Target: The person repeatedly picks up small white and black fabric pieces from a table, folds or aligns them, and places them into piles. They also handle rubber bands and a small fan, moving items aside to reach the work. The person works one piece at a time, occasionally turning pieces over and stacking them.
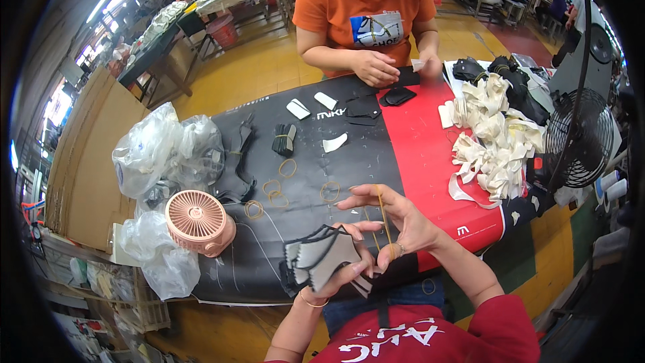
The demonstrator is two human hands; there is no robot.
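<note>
My left hand (344,278) grips a stack of grey cut pieces with black edges (322,257), fanned slightly, near the front edge of the table. Close on its right, my right hand (411,227) has its fingers and thumb spread, with a rubber band (383,218) stretched between them. The band stands beside the stack; whether it touches the left fingers I cannot tell. Several loose rubber bands (287,168) lie beyond my hands. A banded dark bundle (283,140) rests farther off, near some white cut pieces (334,142).
A pink fan (197,217) and clear plastic bags (151,151) occupy the left side. Cream fabric strips (494,138) are heaped at the right, by a black fan (582,136). Across the table (430,154), a person in orange (366,17) handles a small pale piece (418,65).
</note>
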